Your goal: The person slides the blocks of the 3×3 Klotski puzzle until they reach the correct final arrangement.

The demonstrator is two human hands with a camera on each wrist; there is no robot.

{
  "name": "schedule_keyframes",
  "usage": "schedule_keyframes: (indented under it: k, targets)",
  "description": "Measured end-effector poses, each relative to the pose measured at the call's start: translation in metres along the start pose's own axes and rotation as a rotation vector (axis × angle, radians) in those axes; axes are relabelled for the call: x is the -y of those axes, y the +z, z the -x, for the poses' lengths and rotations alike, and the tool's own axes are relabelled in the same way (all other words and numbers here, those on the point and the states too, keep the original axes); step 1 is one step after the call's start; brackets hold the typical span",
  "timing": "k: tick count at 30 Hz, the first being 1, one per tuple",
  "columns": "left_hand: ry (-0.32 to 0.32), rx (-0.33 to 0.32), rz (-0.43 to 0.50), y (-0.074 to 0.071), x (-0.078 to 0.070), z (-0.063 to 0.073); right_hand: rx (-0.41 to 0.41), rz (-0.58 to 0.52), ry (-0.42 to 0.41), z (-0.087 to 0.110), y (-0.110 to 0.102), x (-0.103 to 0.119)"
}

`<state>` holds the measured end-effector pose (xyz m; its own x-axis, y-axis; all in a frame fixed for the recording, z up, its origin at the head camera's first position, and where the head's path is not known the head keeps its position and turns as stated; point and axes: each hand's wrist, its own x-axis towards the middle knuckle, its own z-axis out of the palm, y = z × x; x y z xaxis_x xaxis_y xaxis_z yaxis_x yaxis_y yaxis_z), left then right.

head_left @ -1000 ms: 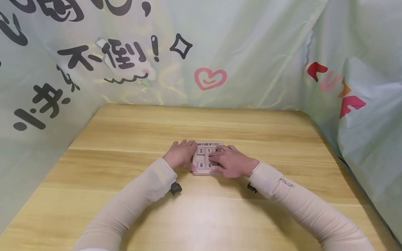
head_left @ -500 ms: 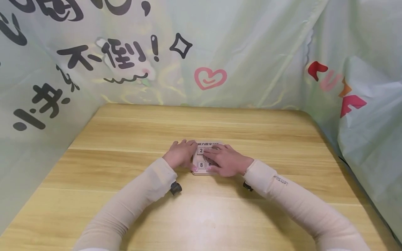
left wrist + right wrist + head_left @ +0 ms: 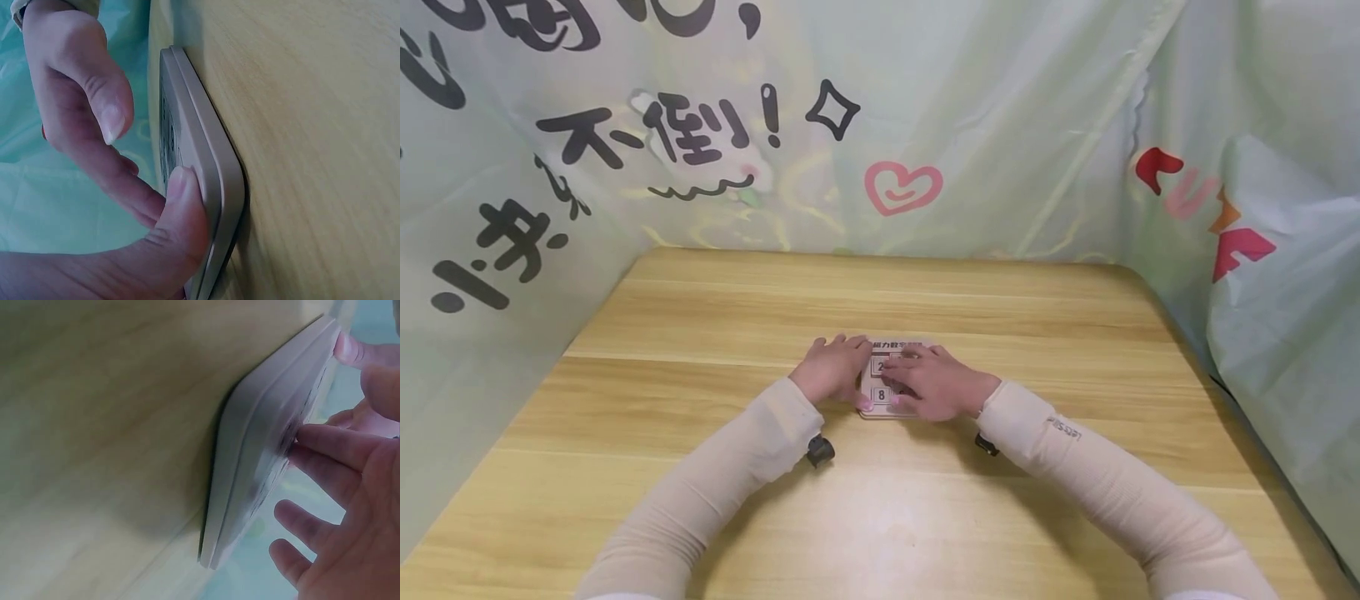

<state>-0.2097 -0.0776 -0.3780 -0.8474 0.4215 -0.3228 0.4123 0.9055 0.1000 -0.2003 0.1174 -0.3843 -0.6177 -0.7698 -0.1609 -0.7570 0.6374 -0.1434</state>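
Note:
A pale number sliding puzzle (image 3: 877, 382) lies flat on the wooden table, its tiles printed with black digits. My left hand (image 3: 835, 371) holds its left side, fingers at the far corner and thumb (image 3: 181, 219) on the near corner. Over the right part of the puzzle, my right hand (image 3: 943, 383) reaches in with extended fingers. Two of its fingertips (image 3: 306, 434) touch the tiles, by the 2 tile (image 3: 880, 367). The 8 tile (image 3: 882, 395) shows nearer me; the right-hand tiles are hidden under that hand.
The wooden table (image 3: 880, 500) extends around the puzzle on all sides. Behind it and at both sides hangs a pale green printed cloth (image 3: 1000, 125). A small black camera (image 3: 821, 452) sits under my left wrist.
My right hand has moved left across the puzzle, from the middle tiles to the 2 tile. That tile now sits slightly nearer me. The left hand has stayed in place.

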Motion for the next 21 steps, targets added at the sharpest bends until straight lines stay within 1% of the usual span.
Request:
schedule_keyframes:
  k: [5,9,15,18,21]
  targets:
    - [-0.004,0.004,-0.008,0.0,0.0,-0.001,0.007,0.008,-0.016,0.002,0.0,0.004]
    - [-0.012,-0.008,-0.017,0.001,0.0,-0.001,-0.002,0.009,-0.019,0.004,0.001,0.007]
    - [-0.033,0.025,0.003,0.006,0.0,0.002,0.005,-0.036,-0.051,0.006,0.005,0.009]
    - [-0.032,0.015,-0.003,0.005,-0.001,0.001,-0.015,-0.022,-0.039,0.006,0.004,0.005]
    - [-0.022,0.002,-0.014,0.002,-0.001,-0.001,-0.038,-0.006,-0.002,0.007,0.002,-0.002]
